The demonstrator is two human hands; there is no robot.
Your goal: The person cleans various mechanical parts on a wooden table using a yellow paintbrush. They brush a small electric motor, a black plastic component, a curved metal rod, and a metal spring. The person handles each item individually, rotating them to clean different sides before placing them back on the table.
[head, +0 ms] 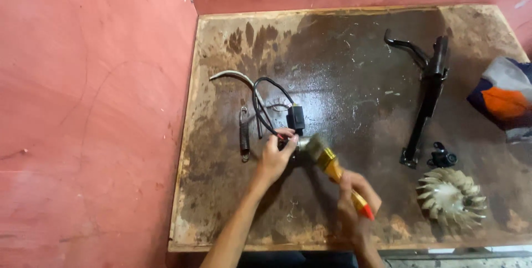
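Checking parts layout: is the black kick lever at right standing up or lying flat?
Lying flat. The black lever rests lengthwise on the stained wooden bench, its foot end near the finned fan wheel; neither hand touches it.

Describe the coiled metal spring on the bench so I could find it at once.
Start at the stained wooden bench and go to its left side, near the red wall. Just left of the left hand and the black wires lies the spring, pointing away from the person. It alone is a tight coil with hooked ends.
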